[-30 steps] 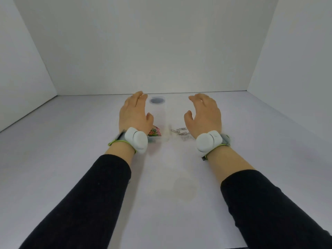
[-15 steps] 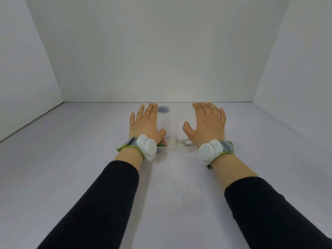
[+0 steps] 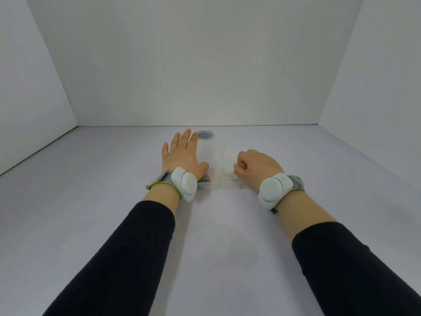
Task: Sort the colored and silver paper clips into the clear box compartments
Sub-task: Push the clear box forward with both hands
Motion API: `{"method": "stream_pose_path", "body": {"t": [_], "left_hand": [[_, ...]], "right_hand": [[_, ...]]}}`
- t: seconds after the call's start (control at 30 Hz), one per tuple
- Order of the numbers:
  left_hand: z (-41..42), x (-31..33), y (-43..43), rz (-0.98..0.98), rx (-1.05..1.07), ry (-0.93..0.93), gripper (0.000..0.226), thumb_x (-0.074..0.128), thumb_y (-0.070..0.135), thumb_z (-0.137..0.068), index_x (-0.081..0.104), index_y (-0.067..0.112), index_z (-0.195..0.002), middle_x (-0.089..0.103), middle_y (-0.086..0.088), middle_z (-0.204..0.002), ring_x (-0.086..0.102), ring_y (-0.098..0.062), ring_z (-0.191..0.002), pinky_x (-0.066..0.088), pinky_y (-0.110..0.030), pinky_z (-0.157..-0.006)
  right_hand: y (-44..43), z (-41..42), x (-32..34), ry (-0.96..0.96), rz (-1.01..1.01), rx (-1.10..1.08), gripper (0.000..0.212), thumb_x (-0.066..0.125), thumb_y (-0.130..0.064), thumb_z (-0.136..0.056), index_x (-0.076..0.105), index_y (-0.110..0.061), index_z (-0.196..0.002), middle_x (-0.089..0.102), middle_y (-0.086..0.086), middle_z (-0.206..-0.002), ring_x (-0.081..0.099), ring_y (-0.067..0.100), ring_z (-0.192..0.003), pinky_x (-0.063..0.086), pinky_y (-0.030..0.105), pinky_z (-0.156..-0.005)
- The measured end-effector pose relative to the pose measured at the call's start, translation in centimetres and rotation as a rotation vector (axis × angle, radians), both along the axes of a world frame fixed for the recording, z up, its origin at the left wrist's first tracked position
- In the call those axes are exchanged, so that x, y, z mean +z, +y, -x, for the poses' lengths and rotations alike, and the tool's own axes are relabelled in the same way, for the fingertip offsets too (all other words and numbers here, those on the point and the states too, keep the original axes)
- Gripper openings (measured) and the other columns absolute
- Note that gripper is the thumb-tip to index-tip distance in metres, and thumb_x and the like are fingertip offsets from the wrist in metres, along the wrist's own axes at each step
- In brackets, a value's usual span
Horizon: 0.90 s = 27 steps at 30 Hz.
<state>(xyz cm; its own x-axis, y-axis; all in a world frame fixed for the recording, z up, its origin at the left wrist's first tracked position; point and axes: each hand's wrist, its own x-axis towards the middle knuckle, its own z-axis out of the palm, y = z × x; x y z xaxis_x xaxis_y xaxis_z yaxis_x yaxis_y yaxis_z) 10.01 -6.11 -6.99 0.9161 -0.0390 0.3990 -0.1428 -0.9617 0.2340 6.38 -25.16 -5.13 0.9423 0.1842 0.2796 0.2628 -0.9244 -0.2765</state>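
A long clear box (image 3: 210,153) lies on the table between my hands, running away from me, with a dark round spot (image 3: 205,135) at its far end. My left hand (image 3: 182,153) rests flat, fingers apart, against the box's left side. Colored paper clips (image 3: 206,177) peek out by its thumb and wrist, and I cannot tell whether they lie inside the box. My right hand (image 3: 256,166) is curled into a fist, thumb against forefinger, just above the silver paper clips (image 3: 232,179) to the right of the box. No clip shows between its fingers.
The table is a pale grey surface (image 3: 91,201) enclosed by white walls at the back and on both sides. Both wrists carry white sensor bands. A faint stain (image 3: 237,254) marks the table in front of me.
My right hand has closed from flat and spread into a fist over the silver clips. The left hand stays flat beside the box. The view has tilted slightly.
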Motion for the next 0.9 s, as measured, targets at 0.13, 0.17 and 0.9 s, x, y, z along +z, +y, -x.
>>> {"method": "stream_pose_path", "body": {"t": [0.13, 0.17, 0.9], "left_hand": [[-0.1, -0.1, 0.1, 0.028, 0.011, 0.021, 0.082, 0.054, 0.040, -0.076, 0.012, 0.026, -0.144, 0.009, 0.003, -0.158, 0.001, -0.022, -0.145, 0.002, -0.047, -0.117], [-0.1, -0.1, 0.1, 0.032, 0.012, 0.020, 0.081, 0.054, 0.040, -0.076, 0.012, 0.026, -0.144, 0.010, 0.003, -0.157, 0.002, -0.022, -0.145, 0.003, -0.047, -0.117], [0.7, 1.9, 3.6, 1.140, -0.012, 0.165, 0.054, 0.056, 0.014, -0.084, 0.038, 0.020, -0.135, 0.056, -0.007, -0.121, 0.050, -0.023, -0.117, 0.034, -0.040, -0.105]], "right_hand": [[0.3, -0.1, -0.2, -0.002, 0.106, 0.023, 0.027, 0.034, -0.021, -0.092, 0.031, -0.014, -0.067, 0.037, 0.003, -0.070, 0.038, 0.026, -0.072, 0.030, 0.034, -0.062], [0.3, -0.2, -0.3, 0.001, 0.123, 0.027, 0.030, 0.033, -0.021, -0.092, 0.027, -0.016, -0.063, 0.032, 0.000, -0.066, 0.037, 0.026, -0.072, 0.029, 0.034, -0.062], [-0.5, -0.3, -1.2, -0.057, 0.018, -0.001, 0.032, 0.040, -0.034, -0.092, 0.056, -0.020, -0.116, 0.055, 0.000, -0.128, 0.048, 0.024, -0.115, 0.038, 0.036, -0.093]]}}
